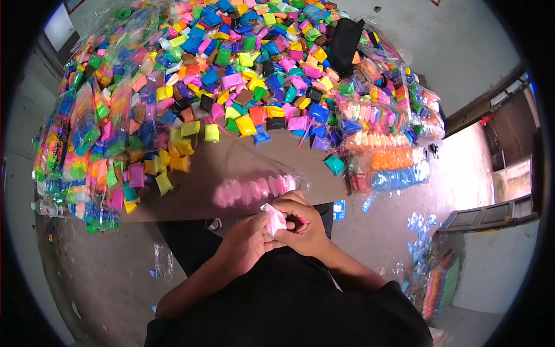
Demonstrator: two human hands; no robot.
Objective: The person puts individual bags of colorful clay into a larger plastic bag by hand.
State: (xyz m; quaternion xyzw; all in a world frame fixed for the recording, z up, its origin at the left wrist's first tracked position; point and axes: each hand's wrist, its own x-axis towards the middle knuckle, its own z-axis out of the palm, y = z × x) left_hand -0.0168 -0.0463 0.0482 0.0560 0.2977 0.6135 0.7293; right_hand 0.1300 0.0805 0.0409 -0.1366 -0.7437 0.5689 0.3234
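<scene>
Close to my body, a small light-pink packet (275,221) is held between both hands. The fingers of my left hand (247,238) are closed on its left side, and my right hand (303,224) pinches it from the right. Just beyond my hands, a clear plastic bag (254,191) with a row of pink pieces lies at the table's near edge. Its right end is close to my right fingertips; whether they touch it I cannot tell.
A large heap of colourful small packets (231,81) covers the brown table (219,156). Bagged rows of packets (399,168) stand at the right. A black object (346,46) lies on the heap. Litter (419,231) lies on the floor.
</scene>
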